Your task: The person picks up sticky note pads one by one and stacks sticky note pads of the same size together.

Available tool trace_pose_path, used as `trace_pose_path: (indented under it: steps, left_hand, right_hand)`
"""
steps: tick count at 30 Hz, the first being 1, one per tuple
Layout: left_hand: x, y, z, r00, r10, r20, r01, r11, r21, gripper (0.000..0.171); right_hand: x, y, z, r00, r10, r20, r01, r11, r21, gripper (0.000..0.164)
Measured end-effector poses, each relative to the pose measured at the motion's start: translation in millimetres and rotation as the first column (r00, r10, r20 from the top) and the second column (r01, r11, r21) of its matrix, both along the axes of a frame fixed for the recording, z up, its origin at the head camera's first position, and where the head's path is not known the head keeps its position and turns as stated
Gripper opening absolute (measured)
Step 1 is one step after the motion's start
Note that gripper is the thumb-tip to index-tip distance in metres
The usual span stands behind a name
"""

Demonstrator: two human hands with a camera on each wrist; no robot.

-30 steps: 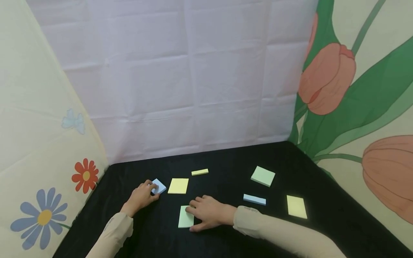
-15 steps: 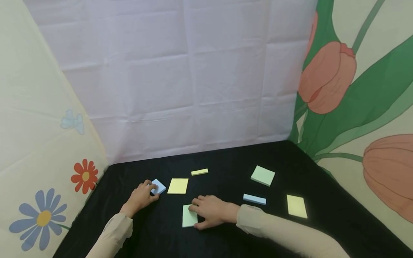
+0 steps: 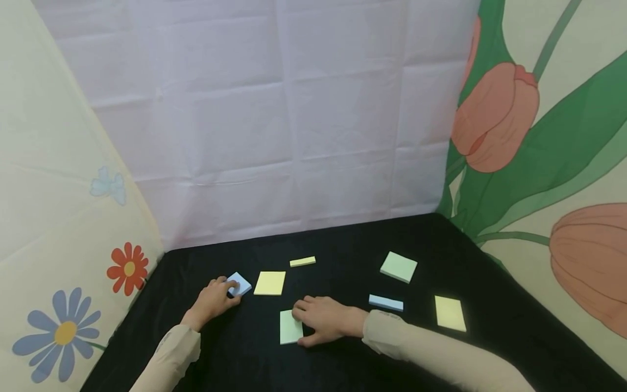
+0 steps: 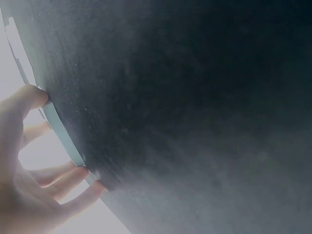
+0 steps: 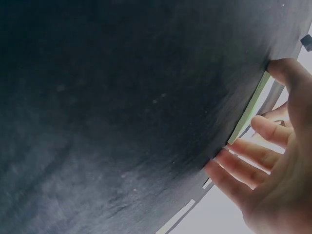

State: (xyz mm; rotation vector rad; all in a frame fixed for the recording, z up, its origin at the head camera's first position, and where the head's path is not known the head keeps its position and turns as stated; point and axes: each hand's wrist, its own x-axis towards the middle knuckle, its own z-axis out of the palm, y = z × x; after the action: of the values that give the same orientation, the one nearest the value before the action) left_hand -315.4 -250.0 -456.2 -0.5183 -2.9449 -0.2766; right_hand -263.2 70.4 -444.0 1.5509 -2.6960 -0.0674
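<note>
In the head view my left hand (image 3: 210, 300) holds a pale blue sticky-note pad (image 3: 240, 284) at the left of the black table. The left wrist view shows the thumb and fingertips at opposite ends of this blue pad (image 4: 63, 136). My right hand (image 3: 324, 319) grips a pale green sticky-note pad (image 3: 290, 328) near the front middle, its palm covering nothing of the pad's left part. Thumb and fingers touch two ends of the green pad (image 5: 251, 108) in the right wrist view. Both pads lie flat on the cloth.
A yellow square pad (image 3: 270, 283) lies just right of the blue one, with a narrow yellow pad (image 3: 302, 262) behind. Rightward are another green pad (image 3: 399, 267), a narrow blue pad (image 3: 386, 302) and a second yellow pad (image 3: 450, 313). A white cloth (image 3: 294, 120) hangs behind the table.
My right hand has slid the green pad a short way to the right across the table. The left hand and the blue pad have stayed in place.
</note>
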Motion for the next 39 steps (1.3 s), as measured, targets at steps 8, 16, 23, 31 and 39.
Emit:
trace_pose_path:
  steps: [8,16,23,31,39]
  left_hand:
    - [-2.0,0.6,-0.4,1.000,0.018,0.016,-0.018,1.000,-0.009,0.030]
    - [-2.8,0.1,-2.9,1.000,0.011,0.012,-0.011,1.000,-0.004,0.029]
    - [-1.5,0.1,-2.7,1.000,0.010,0.000,-0.010,1.000,0.004,0.030]
    - [-1.3,0.6,-1.1,1.000,0.005,0.014,-0.005,1.000,-0.002,0.031]
    - [-1.6,0.8,0.3,1.000,0.004,0.020,-0.004,1.000,0.009,0.030]
  right_hand:
    - [-2.8,3.4,0.9,1.000,0.016,0.012,-0.015,1.000,-0.025,0.045]
    - [-3.2,5.0,-1.2,0.999,0.023,0.022,-0.022,0.999,-0.034,0.038]
    - [-4.0,8.1,0.4,0.999,0.019,0.044,-0.017,0.999,-0.045,0.035]
    - [-7.9,11.9,-2.6,0.992,0.010,0.124,-0.002,0.998,-0.067,0.033]
    - [-9.0,15.6,-4.0,0.989,0.010,0.144,0.000,0.997,-0.071,0.032]
